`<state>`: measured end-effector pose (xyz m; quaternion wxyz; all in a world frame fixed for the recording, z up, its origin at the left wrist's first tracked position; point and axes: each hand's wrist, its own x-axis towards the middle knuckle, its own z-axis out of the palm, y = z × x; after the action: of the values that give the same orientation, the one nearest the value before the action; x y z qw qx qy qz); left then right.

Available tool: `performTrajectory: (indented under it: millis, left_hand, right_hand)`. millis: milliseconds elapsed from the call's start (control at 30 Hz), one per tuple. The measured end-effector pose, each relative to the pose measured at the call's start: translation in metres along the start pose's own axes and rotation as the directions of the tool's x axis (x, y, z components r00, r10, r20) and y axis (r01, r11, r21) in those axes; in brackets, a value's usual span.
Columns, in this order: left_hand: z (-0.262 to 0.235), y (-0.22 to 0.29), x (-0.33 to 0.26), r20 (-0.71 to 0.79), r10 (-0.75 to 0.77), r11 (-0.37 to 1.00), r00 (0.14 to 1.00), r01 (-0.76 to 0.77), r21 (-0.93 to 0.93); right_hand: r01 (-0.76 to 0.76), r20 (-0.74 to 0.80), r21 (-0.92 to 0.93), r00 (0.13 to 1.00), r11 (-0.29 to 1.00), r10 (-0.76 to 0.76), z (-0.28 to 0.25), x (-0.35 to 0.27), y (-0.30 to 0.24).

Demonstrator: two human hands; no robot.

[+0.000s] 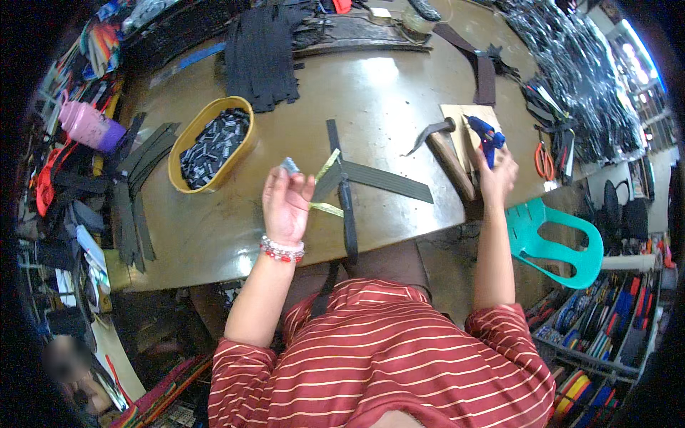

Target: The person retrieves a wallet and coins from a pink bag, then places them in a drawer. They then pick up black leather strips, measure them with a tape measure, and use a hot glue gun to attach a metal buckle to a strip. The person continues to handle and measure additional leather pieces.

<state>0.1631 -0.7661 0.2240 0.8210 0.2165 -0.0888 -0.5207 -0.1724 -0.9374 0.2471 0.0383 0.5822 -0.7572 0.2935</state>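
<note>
My left hand (284, 203) is raised over the table, palm up, with a small bluish-grey piece (289, 165) pinched at its fingertips. At the right, my right hand (497, 175) is wrapped round the handle of a blue glue gun (485, 132), which is over a pale flat board (457, 112). Between the hands a dark green strap (391, 182) lies crossed by a narrow black strap (348, 221). Two shiny yellow-green ribbon ends (326, 208) stick out beside the crossing, close to my left fingers. A hammer (451, 167) with a wooden handle lies left of my right hand.
A yellow tub (246, 146) of small black pieces stands at the left, near dark straps (132, 192) and a pink-purple tumbler (89, 125). Black strips (260, 60) lie at the back. Orange-handled scissors (544, 160) and a teal plastic chair (589, 246) are at the right.
</note>
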Motion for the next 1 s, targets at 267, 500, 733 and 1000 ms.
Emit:
performTrajectory:
  millis: [267, 500, 733, 1000]
  left_hand:
    - [0.046, -0.013, -0.042, 0.122, -0.39, 0.513, 0.913, 0.105, 0.852]
    - [0.041, 0.007, -0.007, 0.292, -0.162, 0.034, 0.943, -0.29, 0.956]
    - [0.029, 0.015, 0.015, 0.466, -0.283, -0.363, 0.838, -0.544, 0.757]
    - [0.028, 0.01, 0.016, 0.514, -0.379, -0.515, 0.77, -0.637, 0.573]
  right_hand:
    - [-0.278, 0.708, 0.704, 0.341, 0.653, -0.618, -0.05, -0.118, -0.099]
    - [-0.033, 0.75, 0.634, 0.269, 0.773, -0.604, -0.004, -0.076, -0.148]
    - [0.159, 0.797, 0.566, 0.147, 0.809, -0.586, 0.034, -0.062, -0.17]
    - [0.389, 0.743, 0.521, 0.232, 0.76, -0.628, 0.028, -0.072, -0.179]
